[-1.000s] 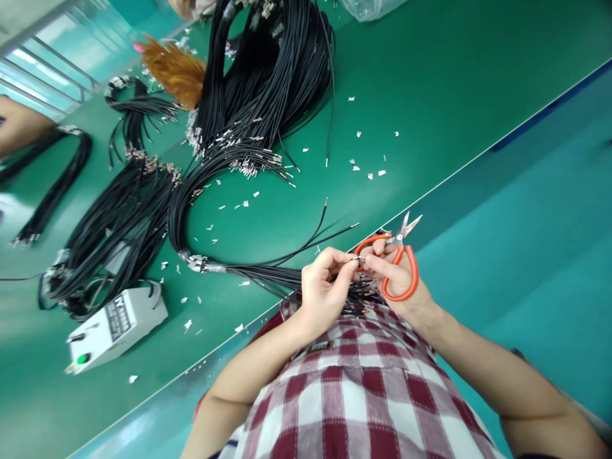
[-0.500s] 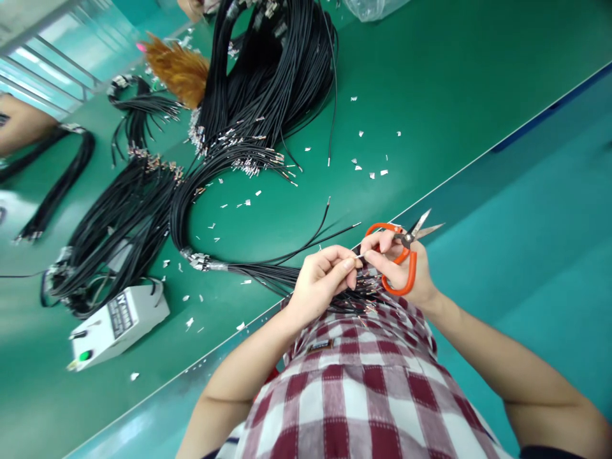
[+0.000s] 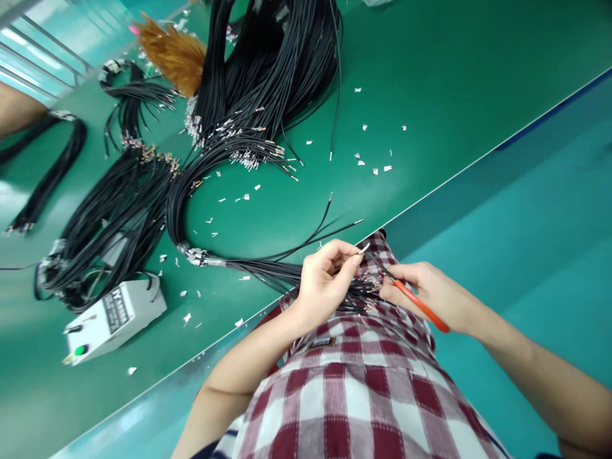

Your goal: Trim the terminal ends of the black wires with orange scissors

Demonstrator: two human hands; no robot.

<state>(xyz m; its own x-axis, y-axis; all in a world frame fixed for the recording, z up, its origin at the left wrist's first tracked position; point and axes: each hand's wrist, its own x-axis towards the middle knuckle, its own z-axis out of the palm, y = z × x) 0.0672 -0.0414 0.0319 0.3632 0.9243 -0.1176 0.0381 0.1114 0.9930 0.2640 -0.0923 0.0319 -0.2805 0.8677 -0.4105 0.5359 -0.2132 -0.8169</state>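
My left hand (image 3: pixel 327 280) pinches the end of a black cable, whose pale tip (image 3: pixel 365 248) sticks out past thumb and forefinger. In my right hand (image 3: pixel 428 290) are orange-handled scissors (image 3: pixel 421 305), their blades pointing toward that pale tip. Whether the blades touch it I cannot tell. The bundle of black cables (image 3: pixel 268 271) runs from the table past my left hand, and its stripped ends lie over the checked apron (image 3: pixel 373 382). Two loose cables (image 3: pixel 329 234) of this bundle stick out above my left hand.
Large heaps of black cables (image 3: pixel 287 70) lie at the back and left of the green table (image 3: pixel 454 95). A white box with a green button (image 3: pixel 117 319) stands front left. A brown feather duster (image 3: pixel 174 54) lies behind, white scraps (image 3: pixel 361 162) are scattered, and another person's arm (image 3: pixel 16 111) shows far left.
My right hand has drawn back from the cable tip and turned the scissors, so the blades now point left toward it. My left hand keeps its pinch nearly in place.
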